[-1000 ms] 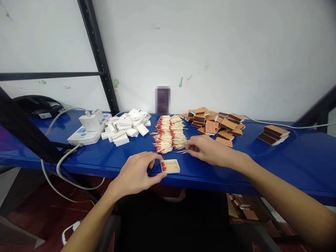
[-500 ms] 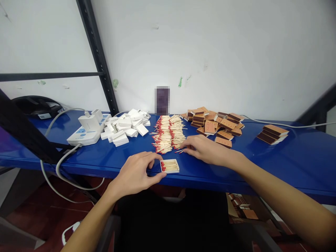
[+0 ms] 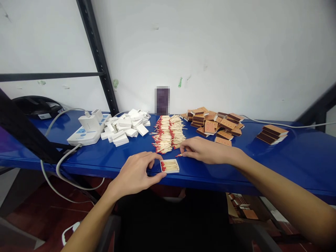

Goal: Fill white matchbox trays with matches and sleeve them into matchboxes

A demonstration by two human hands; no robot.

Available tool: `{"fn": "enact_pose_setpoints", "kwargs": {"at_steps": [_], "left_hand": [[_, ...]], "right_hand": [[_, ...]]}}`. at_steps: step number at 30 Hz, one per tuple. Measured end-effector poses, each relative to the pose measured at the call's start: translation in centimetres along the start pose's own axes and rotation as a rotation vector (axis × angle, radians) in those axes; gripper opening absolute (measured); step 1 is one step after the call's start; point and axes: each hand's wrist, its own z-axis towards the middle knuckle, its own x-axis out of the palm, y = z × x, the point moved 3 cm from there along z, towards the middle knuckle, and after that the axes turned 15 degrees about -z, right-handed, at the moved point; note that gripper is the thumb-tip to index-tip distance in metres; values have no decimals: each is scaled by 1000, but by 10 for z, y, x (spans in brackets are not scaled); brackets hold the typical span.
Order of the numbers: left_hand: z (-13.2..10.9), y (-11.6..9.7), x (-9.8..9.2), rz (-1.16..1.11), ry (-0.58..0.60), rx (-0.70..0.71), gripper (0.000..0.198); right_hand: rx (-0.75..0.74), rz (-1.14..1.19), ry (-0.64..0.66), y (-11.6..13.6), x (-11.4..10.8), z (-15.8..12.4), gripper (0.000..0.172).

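Observation:
A small white tray (image 3: 170, 166) filled with red-tipped matches lies near the front edge of the blue shelf (image 3: 288, 157). My left hand (image 3: 138, 173) curls round the tray's left end, thumb and fingers pinching it. My right hand (image 3: 203, 150) rests just right of the match pile (image 3: 168, 134), its fingertips pinched on a few loose matches (image 3: 180, 154) lying on the shelf.
A heap of white inner trays (image 3: 126, 127) lies left of the matches, beside a white power strip (image 3: 86, 131) with cables. Brown matchbox sleeves (image 3: 215, 124) are piled at the right, and a small stack (image 3: 273, 133) further right. A black rack post (image 3: 98, 57) rises behind.
My right hand slid left from the sleeves' side toward the pile's near edge and closed on a few loose matches. My left hand and the tray stayed put.

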Motion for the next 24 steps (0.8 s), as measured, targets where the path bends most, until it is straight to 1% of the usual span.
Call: {"fn": "enact_pose_setpoints", "kwargs": {"at_steps": [4,8,17,19,22,24], "left_hand": [[0,0,0,-3,4,-9,30],[0,0,0,2,12,-14,30],[0,1,1,3,10,-11,30],[0,1,0,3,6,-14,30],[1,1,1,4,5,-12,29],[1,1,1,8,5,-7,29]], "right_hand": [[-17,30,129,-3,-4,3,20],[-26,17,177,-2,-8,5,20],[-44,-91,164,4,-6,0,19],[-41,-114,142,6,-7,-2,19],[-53,-83,89,15,-12,-5,18],[-80,-48,66,25,-16,-7,17]]}}
